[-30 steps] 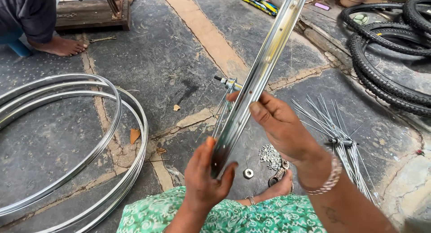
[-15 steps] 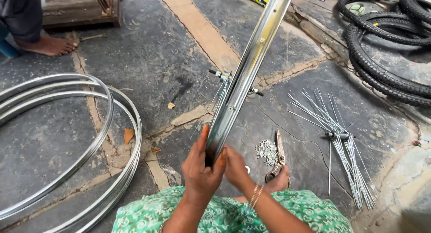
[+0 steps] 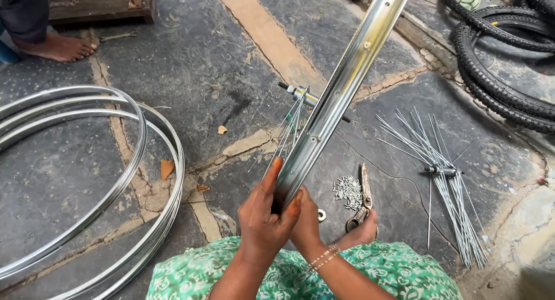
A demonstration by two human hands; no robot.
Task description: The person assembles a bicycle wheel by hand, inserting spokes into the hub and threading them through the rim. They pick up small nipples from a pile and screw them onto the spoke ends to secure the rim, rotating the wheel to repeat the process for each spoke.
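Head view: a bright steel bicycle rim (image 3: 341, 97) stands on edge in front of the person, running from their lap up and out of the top of the picture. Its channel is smooth and mirror-like, with small spoke holes punched along the middle. The left hand (image 3: 266, 216) wraps the near end of the rim, thumb on one side and fingers on the other, its grip pressed together on the metal. The right hand (image 3: 303, 222) sits just behind it at the same end; it touches the rim, but how its grip stands I cannot tell, since the left hand hides most of it.

Judging by the pictures, the wheel lacing is only begun: a hub (image 3: 303, 96) with a fan of thin wire spokes (image 3: 289, 132) hangs beside the rim, and the spokes look loose, with most holes in view unfilled.

On the dark, cracked stone floor (image 3: 191, 63), near the person's foot (image 3: 361, 233), lie a small heap of silvery spoke nipples (image 3: 347, 188), a washer (image 3: 321, 215) and a rusty pair of pliers (image 3: 363, 199). Further right is a second hub with a bundle of straight spokes (image 3: 445, 178) splayed out. To the left, several bare rims (image 3: 115, 184) are stacked flat. Black knobbly tyres (image 3: 497, 57) lie at the top right. Another person's bare foot (image 3: 58, 47) rests at the top left beside a wooden stand (image 3: 98, 5). A green patterned cloth (image 3: 393, 271) covers the person's lap.
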